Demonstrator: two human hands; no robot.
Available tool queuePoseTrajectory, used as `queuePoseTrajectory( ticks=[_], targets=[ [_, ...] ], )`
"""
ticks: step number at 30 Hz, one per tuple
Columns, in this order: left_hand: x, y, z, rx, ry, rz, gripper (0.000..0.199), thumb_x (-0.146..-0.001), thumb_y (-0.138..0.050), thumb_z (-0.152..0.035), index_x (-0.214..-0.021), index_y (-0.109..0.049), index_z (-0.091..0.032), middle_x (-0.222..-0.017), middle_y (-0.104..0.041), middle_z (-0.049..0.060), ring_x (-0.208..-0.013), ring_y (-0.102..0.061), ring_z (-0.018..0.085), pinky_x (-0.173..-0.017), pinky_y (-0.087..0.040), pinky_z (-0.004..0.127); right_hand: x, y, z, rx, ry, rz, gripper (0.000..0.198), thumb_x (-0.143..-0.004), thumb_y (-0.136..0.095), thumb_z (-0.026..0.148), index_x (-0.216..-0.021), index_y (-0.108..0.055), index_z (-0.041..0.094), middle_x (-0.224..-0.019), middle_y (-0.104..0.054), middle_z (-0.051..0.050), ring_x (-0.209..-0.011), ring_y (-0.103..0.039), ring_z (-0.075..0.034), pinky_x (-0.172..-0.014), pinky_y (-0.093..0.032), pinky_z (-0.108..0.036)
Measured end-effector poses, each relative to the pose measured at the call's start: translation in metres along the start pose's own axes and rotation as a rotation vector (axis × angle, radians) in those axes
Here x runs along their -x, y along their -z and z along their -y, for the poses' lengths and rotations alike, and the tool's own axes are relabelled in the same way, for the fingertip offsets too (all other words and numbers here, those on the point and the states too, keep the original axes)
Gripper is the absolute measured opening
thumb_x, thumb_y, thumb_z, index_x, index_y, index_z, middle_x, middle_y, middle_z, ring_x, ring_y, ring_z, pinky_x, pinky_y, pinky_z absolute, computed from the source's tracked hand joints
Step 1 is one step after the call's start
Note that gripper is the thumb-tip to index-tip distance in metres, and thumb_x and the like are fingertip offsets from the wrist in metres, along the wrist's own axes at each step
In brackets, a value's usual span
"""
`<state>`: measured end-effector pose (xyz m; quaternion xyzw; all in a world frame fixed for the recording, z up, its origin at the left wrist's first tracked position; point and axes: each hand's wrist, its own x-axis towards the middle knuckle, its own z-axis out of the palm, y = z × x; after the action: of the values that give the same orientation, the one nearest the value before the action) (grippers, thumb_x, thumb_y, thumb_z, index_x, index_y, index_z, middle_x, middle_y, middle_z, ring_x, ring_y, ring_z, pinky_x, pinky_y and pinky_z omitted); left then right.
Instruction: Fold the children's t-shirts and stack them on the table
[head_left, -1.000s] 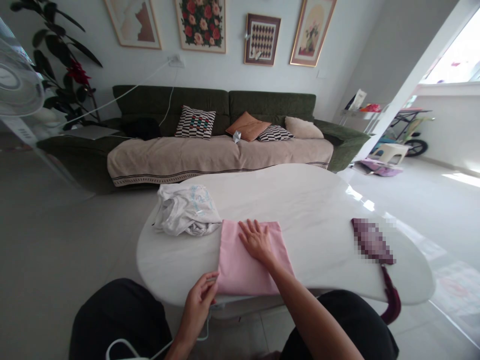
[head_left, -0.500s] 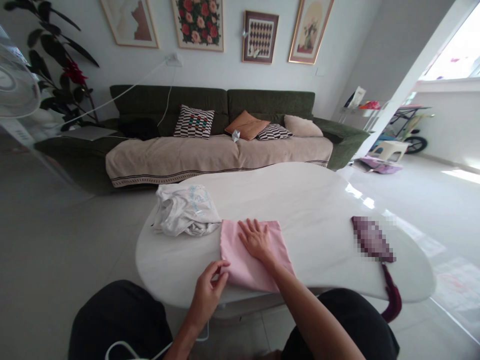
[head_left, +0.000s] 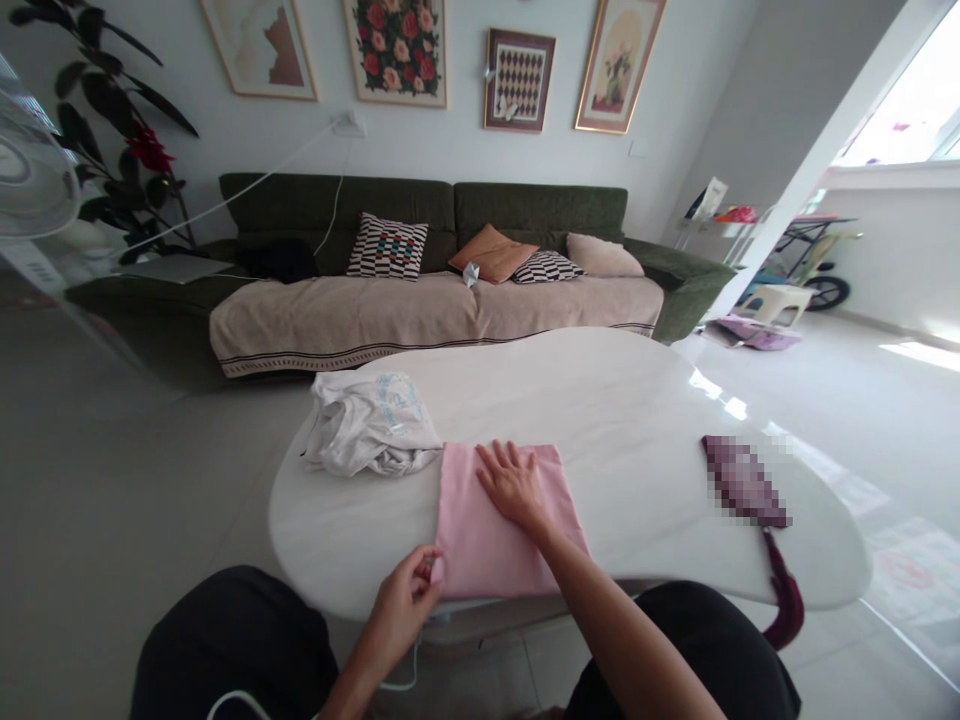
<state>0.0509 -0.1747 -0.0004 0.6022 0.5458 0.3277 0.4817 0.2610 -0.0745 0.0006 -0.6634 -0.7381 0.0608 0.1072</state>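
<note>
A pink cloth [head_left: 480,535], folded into a rough square, lies at the near edge of the white table [head_left: 637,420]. My right hand [head_left: 514,488] rests flat on its upper part with the fingers spread. At the cloth's near left corner, my left hand [head_left: 409,590] pinches the fabric between thumb and fingers. Just beyond the cloth's far left corner sits a crumpled white garment [head_left: 371,425] with pale blue print.
On the table's right side lies a purple item [head_left: 746,480], partly blurred out, its dark red tassel [head_left: 784,600] hanging over the edge. Behind the table stands a green sofa [head_left: 540,205] with cushions. A fan [head_left: 34,170] is at the left.
My left hand has drawn the cloth's near left corner toward me and slightly left, so the near edge lies straighter and lower. My right hand stays flat in the same place.
</note>
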Motion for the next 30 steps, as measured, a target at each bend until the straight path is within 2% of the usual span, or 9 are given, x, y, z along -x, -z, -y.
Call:
queuePoseTrajectory(
  ticks=[2, 5, 7, 9, 12, 19, 24, 27, 30],
  targets=[
    [0.001, -0.001, 0.004, -0.173, -0.116, -0.124, 0.034, -0.069, -0.054, -0.028, -0.101, -0.058, -0.018, -0.084, -0.056, 0.004, -0.07, -0.058, 0.017, -0.067, -0.05, 0.031, 0.0, 0.0, 0.0, 0.001, 0.004, 0.0, 0.049, -0.089, -0.02, 0.05, -0.136, -0.025, 0.034, -0.143, -0.025, -0.003, -0.132, -0.014, -0.028, -0.099, -0.009, -0.058],
    [-0.015, -0.013, -0.006, -0.462, -0.337, -0.357, 0.035, -0.075, -0.049, -0.027, -0.108, -0.058, -0.019, -0.114, -0.052, 0.012, -0.108, -0.048, 0.025, -0.095, -0.038, 0.04, 0.0, 0.0, 0.0, 0.012, 0.008, 0.003, 0.05, -0.089, -0.021, 0.05, -0.136, -0.024, 0.034, -0.143, -0.026, -0.004, -0.132, -0.013, -0.028, -0.1, -0.009, -0.058],
    [-0.037, -0.028, -0.017, -0.578, -0.447, -0.341, 0.04, -0.082, -0.041, -0.029, -0.119, -0.051, -0.016, -0.127, -0.044, 0.013, -0.122, -0.037, 0.025, -0.101, -0.032, 0.041, 0.001, -0.001, -0.001, 0.031, 0.018, -0.01, 0.05, -0.09, -0.021, 0.049, -0.137, -0.023, 0.033, -0.143, -0.025, -0.005, -0.132, -0.012, -0.027, -0.1, -0.008, -0.058],
    [-0.064, -0.043, -0.025, -0.666, -0.508, -0.239, 0.046, -0.086, -0.037, -0.035, -0.126, -0.043, -0.013, -0.135, -0.038, 0.013, -0.128, -0.028, 0.025, -0.104, -0.027, 0.043, 0.002, -0.003, -0.003, 0.056, 0.044, -0.021, 0.05, -0.09, -0.02, 0.047, -0.138, -0.021, 0.032, -0.144, -0.023, -0.005, -0.133, -0.011, -0.027, -0.1, -0.008, -0.059],
    [-0.099, -0.06, -0.025, -0.783, -0.453, -0.175, 0.057, -0.085, -0.036, -0.047, -0.131, -0.038, -0.012, -0.139, -0.033, 0.013, -0.13, -0.021, 0.028, -0.104, -0.022, 0.047, 0.002, -0.008, -0.006, 0.08, 0.085, -0.002, 0.049, -0.092, -0.018, 0.043, -0.139, -0.016, 0.03, -0.145, -0.019, -0.005, -0.133, -0.009, -0.026, -0.1, -0.01, -0.058],
    [-0.113, -0.07, -0.011, -0.896, -0.233, -0.366, 0.071, -0.079, -0.033, -0.062, -0.134, -0.033, -0.016, -0.143, -0.025, 0.013, -0.131, -0.012, 0.036, -0.1, -0.018, 0.057, -0.01, -0.013, -0.03, 0.058, 0.073, 0.072, 0.053, -0.092, -0.016, 0.041, -0.14, -0.01, 0.02, -0.146, -0.013, -0.007, -0.134, -0.005, -0.019, -0.104, -0.011, -0.049],
    [-0.112, -0.072, -0.012, -0.906, -0.241, -0.354, 0.07, -0.08, -0.034, -0.058, -0.135, -0.03, -0.015, -0.144, -0.021, 0.014, -0.132, -0.011, 0.035, -0.1, -0.019, 0.056, -0.007, -0.004, -0.075, 0.068, -0.25, 0.043, 0.054, -0.091, -0.015, 0.04, -0.14, -0.013, 0.017, -0.146, -0.016, -0.006, -0.134, -0.008, -0.016, -0.104, -0.014, -0.044],
    [-0.111, -0.072, -0.013, -0.882, -0.241, -0.361, 0.07, -0.08, -0.037, -0.056, -0.135, -0.031, -0.014, -0.143, -0.022, 0.015, -0.131, -0.013, 0.036, -0.1, -0.019, 0.056, -0.007, 0.004, -0.089, 0.023, -0.281, 0.056, 0.05, -0.091, -0.019, 0.035, -0.137, -0.022, 0.016, -0.144, -0.023, -0.009, -0.132, -0.014, -0.017, -0.102, -0.019, -0.044],
    [-0.113, -0.068, -0.015, -0.763, -0.273, -0.383, 0.055, -0.082, -0.039, -0.044, -0.13, -0.04, -0.017, -0.14, -0.031, 0.013, -0.13, -0.02, 0.032, -0.101, -0.02, 0.053, -0.013, 0.016, -0.089, -0.005, -0.259, 0.075, 0.038, -0.088, -0.028, 0.023, -0.123, -0.043, 0.017, -0.132, -0.042, -0.012, -0.124, -0.033, -0.019, -0.093, -0.031, -0.038]
  ],
)
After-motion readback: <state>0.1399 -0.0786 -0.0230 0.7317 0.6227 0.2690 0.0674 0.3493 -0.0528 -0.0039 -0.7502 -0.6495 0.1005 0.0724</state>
